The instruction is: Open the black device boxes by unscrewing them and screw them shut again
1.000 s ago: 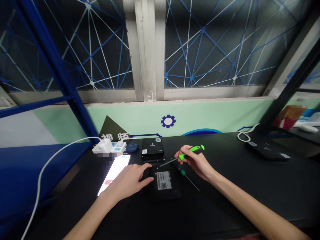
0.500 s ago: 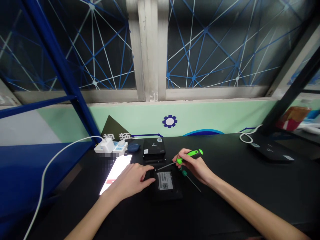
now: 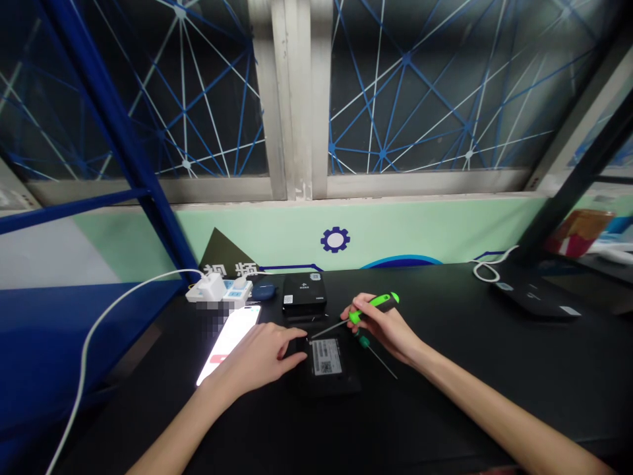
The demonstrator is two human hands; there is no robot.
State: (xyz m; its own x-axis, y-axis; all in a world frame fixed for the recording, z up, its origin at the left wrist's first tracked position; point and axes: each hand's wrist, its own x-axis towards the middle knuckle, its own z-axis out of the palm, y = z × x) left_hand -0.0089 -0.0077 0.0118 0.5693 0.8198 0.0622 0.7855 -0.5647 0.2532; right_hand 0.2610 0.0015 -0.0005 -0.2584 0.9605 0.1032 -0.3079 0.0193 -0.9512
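My right hand (image 3: 383, 323) is closed around the green-and-black handle of a screwdriver (image 3: 373, 309). Its shaft slants down to the left, the tip at the upper left corner of a flat black box (image 3: 336, 384) with a white label. My left hand (image 3: 267, 353) has index finger and thumb stretched apart, the fingertips at the box's left edge; its other fingers are partly hidden. Just right of the box, below my right hand, lies a second screwdriver (image 3: 364, 342) with a dark green handle and thin shaft.
Behind the labelled box stands another black box (image 3: 304, 295). Left of it are a small dark blue case (image 3: 264, 291), a white power strip (image 3: 238, 290) with plugs, and a lit phone (image 3: 230, 340). A flat black device (image 3: 534, 298) with a white cable (image 3: 487, 269) lies at the right.
The screwdriver handle in my right hand has shifted very slightly, its tip staying at the box's corner. My left hand keeps its place.
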